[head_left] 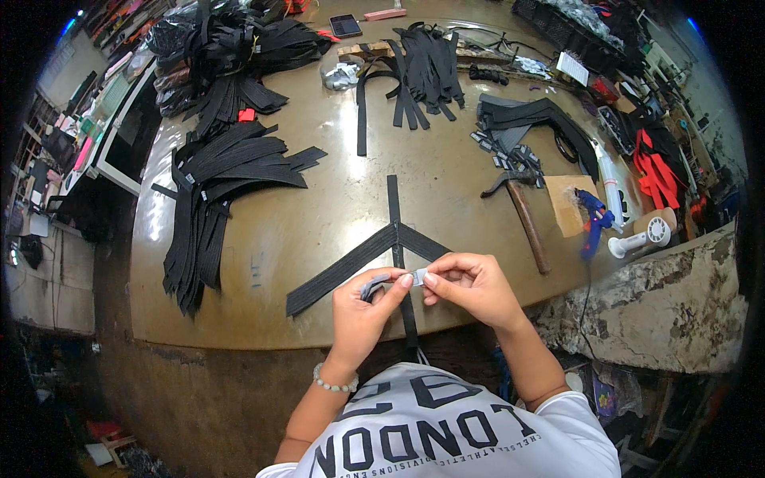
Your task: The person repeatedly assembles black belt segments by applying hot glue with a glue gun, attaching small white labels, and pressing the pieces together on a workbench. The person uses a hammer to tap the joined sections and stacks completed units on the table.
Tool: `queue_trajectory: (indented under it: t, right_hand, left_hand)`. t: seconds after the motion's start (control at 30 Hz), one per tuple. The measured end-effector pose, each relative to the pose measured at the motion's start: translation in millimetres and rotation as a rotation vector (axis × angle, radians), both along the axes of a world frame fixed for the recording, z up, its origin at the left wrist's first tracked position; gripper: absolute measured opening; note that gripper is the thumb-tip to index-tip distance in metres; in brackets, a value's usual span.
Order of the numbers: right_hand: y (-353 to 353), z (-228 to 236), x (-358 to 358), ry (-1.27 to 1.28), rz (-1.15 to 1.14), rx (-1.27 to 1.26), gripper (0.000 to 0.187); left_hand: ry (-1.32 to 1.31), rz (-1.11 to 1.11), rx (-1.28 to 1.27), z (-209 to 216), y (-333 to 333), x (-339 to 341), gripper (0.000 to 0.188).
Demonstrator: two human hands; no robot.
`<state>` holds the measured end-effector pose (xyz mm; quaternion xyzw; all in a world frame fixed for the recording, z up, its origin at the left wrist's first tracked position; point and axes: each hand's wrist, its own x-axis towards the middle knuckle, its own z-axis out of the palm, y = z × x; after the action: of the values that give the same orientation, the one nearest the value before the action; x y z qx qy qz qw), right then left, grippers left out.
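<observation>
Over the near edge of the table, both of my hands are closed at their fingertips on a small light-grey tag (419,276). My left hand (358,315) pinches one end, and a folded darker grey strip (373,285) shows between its fingers. My right hand (474,288) pinches the other end between thumb and forefinger. Beneath them lie wide black webbing straps (343,272) meeting in an inverted V. A narrow black strap (393,199) runs through their join, toward my body. My hands partly cover the right-hand strap.
Black strap bundles (207,191) lie at left, with more straps (430,76) at the back. On the right are a hammer (527,223), small grey pieces (518,158), a blue glue gun (594,219) with a hanging cord, and a small white fan (641,237). A phone (345,26) lies far back.
</observation>
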<state>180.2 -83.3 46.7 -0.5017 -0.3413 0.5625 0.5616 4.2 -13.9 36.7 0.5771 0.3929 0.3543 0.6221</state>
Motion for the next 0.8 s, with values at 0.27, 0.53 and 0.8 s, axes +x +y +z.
queue_trajectory:
  t: [0.27, 0.53, 0.8]
  right_hand:
    - [70.4, -23.8, 16.7, -0.458, 0.089, -0.087, 0.021]
    - [95.3, -48.1, 20.6, -0.691, 0.039, -0.157, 0.021]
    - [96.2, -42.8, 18.8, -0.692, -0.010, -0.130, 0.021]
  left_hand:
    - [0.283, 0.090, 0.474, -22.3, 47.2, 8.8, 0.022]
    - [0.475, 0.036, 0.388, -42.6, 70.7, 16.8, 0.024]
    - [0.452, 0.068, 0.349, -37.9, 68.4, 20.5, 0.025]
